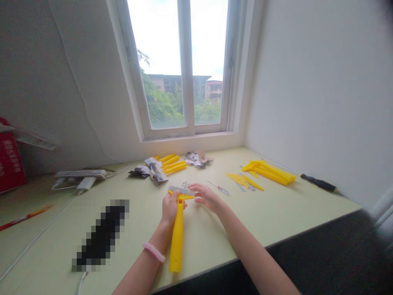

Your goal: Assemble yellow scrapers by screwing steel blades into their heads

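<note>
My left hand is closed around the neck of a yellow scraper, whose long handle points toward me. A flat metal blade lies across the scraper's head. At the right end of that blade is my right hand, its curved fingers closed on the blade's end; the exact contact is partly hidden. Just beyond the blade is a small pile of screws. A small screwdriver with a clear and red handle lies to the right of them.
Yellow handles and crumpled packets lie at the back. More handles and yellow plates with blades are on the right, near a black-handled tool. A power strip and a pixelated dark object are on the left.
</note>
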The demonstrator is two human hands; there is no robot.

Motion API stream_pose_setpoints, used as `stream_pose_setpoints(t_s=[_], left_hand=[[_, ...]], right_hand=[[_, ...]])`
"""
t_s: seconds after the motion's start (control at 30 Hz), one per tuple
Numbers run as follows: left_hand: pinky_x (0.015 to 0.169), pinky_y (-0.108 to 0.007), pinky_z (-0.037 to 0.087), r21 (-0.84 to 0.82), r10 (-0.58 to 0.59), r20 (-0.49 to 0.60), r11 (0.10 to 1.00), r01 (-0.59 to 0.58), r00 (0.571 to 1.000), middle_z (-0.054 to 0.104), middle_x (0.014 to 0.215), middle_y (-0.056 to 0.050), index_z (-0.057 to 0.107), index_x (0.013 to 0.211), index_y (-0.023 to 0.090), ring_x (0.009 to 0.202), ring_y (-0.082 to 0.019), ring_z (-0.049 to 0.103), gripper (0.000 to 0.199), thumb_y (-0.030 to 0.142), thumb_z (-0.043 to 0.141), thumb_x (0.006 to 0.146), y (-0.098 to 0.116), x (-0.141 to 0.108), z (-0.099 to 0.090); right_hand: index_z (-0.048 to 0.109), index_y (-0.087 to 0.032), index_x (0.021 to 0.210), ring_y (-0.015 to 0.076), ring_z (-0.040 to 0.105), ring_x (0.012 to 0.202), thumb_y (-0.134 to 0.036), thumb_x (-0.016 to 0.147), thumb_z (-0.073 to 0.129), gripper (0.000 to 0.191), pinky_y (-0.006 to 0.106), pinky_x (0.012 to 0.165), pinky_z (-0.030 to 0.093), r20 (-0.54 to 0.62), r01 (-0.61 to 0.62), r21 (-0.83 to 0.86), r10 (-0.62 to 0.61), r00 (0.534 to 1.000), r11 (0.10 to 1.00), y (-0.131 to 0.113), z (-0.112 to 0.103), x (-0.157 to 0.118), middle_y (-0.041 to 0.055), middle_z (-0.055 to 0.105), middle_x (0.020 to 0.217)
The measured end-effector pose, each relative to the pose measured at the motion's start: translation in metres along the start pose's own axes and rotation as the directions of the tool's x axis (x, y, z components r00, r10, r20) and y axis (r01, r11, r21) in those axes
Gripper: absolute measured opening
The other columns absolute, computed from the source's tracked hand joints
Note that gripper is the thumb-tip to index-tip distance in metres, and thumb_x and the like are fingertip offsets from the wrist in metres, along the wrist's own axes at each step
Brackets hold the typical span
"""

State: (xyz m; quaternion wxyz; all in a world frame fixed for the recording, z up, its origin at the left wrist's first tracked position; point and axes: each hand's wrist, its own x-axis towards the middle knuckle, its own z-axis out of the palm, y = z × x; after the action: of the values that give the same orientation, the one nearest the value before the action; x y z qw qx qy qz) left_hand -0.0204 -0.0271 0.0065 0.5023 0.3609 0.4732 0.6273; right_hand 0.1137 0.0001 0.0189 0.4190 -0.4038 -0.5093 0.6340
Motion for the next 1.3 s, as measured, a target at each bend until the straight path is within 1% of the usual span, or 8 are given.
stream_pose_setpoints(t_s=[0.1, 0.2, 0.33, 0.47, 0.6, 0.9, 1.2, 1.3], left_hand=[[0.034, -0.021, 0.032, 0.010, 0.000, 0.002, 1.000, 0.000, 1.000, 0.052, 0.037, 0.001, 0.050, 0.070, 0.013, 0.030, -0.011, 0.044, 0.019, 0.031, 0.051, 0.066, -0.001, 0.002, -0.001], [0.034, -0.021, 0.032, 0.021, -0.002, 0.019, 1.000, 0.001, 1.000, 0.052, 0.037, 0.000, 0.049, 0.069, 0.013, 0.030, -0.011, 0.045, 0.018, 0.031, 0.051, 0.066, -0.002, 0.001, -0.001], [0.034, -0.021, 0.032, 0.026, -0.004, 0.033, 1.000, 0.003, 0.999, 0.052, 0.037, 0.001, 0.050, 0.069, 0.013, 0.031, -0.011, 0.047, 0.018, 0.031, 0.051, 0.066, -0.001, 0.000, 0.000], [0.034, -0.022, 0.033, 0.021, -0.003, 0.044, 1.000, 0.002, 0.999, 0.053, 0.039, 0.001, 0.049, 0.067, 0.013, 0.031, -0.012, 0.047, 0.017, 0.030, 0.052, 0.065, -0.001, -0.001, 0.002], [0.034, -0.022, 0.034, 0.020, -0.014, 0.058, 1.000, 0.013, 0.998, 0.052, 0.040, 0.002, 0.048, 0.066, 0.014, 0.032, -0.012, 0.048, 0.017, 0.030, 0.052, 0.065, -0.002, 0.000, 0.001], [0.035, -0.022, 0.033, 0.034, -0.007, 0.073, 0.999, 0.004, 0.997, 0.053, 0.042, 0.001, 0.048, 0.069, 0.013, 0.032, -0.012, 0.048, 0.018, 0.031, 0.052, 0.066, -0.004, 0.001, 0.000], [0.034, -0.021, 0.031, 0.059, 0.001, 0.064, 0.998, -0.005, 0.998, 0.048, 0.037, 0.003, 0.048, 0.069, 0.013, 0.030, -0.011, 0.045, 0.018, 0.031, 0.050, 0.067, -0.002, -0.002, 0.002], [0.034, -0.021, 0.031, 0.050, 0.002, 0.066, 0.999, -0.005, 0.998, 0.047, 0.036, 0.004, 0.048, 0.069, 0.014, 0.030, -0.012, 0.046, 0.018, 0.031, 0.051, 0.067, -0.004, -0.001, 0.002]], right_hand=[[0.062, -0.019, 0.086, 0.0104, 0.053, 0.069, -0.025, 0.063, 0.055, 0.024, 0.022, 0.062, 0.041, -0.138, 0.067, -0.034, -0.071, 0.988, 0.997, -0.008, -0.020, 0.003, 0.0018, 0.061, 0.083], [0.063, -0.017, 0.086, 0.0142, 0.056, 0.072, -0.023, 0.067, 0.050, 0.024, 0.025, 0.064, 0.043, -0.385, 0.125, -0.292, -0.236, 0.892, 0.948, -0.015, -0.061, 0.008, 0.0057, 0.064, 0.084], [0.066, -0.016, 0.088, 0.0204, 0.058, 0.085, -0.018, 0.071, 0.046, 0.027, 0.030, 0.077, 0.041, -0.524, -0.188, -0.793, -0.492, 0.695, 0.579, -0.019, -0.130, 0.008, 0.0095, 0.066, 0.091], [0.065, -0.015, 0.098, 0.0237, 0.055, 0.095, -0.018, 0.075, 0.046, 0.030, 0.031, 0.081, 0.038, -0.389, -0.365, -0.920, -0.448, 0.805, 0.142, -0.019, -0.168, 0.005, 0.0122, 0.065, 0.097], [0.064, -0.011, 0.094, 0.0276, 0.050, 0.100, -0.024, 0.077, 0.050, 0.025, 0.036, 0.081, 0.035, -0.355, -0.395, -0.918, -0.382, 0.853, -0.029, -0.018, -0.171, 0.009, 0.0176, 0.060, 0.100], [0.060, -0.012, 0.093, 0.0215, 0.054, 0.086, -0.014, 0.072, 0.052, 0.023, 0.028, 0.069, 0.036, -0.387, -0.396, -0.917, -0.357, 0.850, 0.049, -0.018, -0.170, 0.021, 0.0124, 0.061, 0.092], [0.058, -0.017, 0.103, 0.0179, 0.058, 0.075, -0.011, 0.067, 0.051, 0.037, 0.025, 0.062, 0.039, -0.377, -0.221, -0.896, -0.396, 0.837, 0.385, -0.031, -0.171, 0.021, 0.0060, 0.064, 0.079], [0.049, -0.015, 0.114, 0.0173, 0.060, 0.071, -0.011, 0.064, 0.055, 0.050, 0.026, 0.063, 0.043, -0.396, -0.089, -0.746, -0.331, 0.857, 0.660, -0.043, -0.152, 0.016, 0.0057, 0.063, 0.079]])
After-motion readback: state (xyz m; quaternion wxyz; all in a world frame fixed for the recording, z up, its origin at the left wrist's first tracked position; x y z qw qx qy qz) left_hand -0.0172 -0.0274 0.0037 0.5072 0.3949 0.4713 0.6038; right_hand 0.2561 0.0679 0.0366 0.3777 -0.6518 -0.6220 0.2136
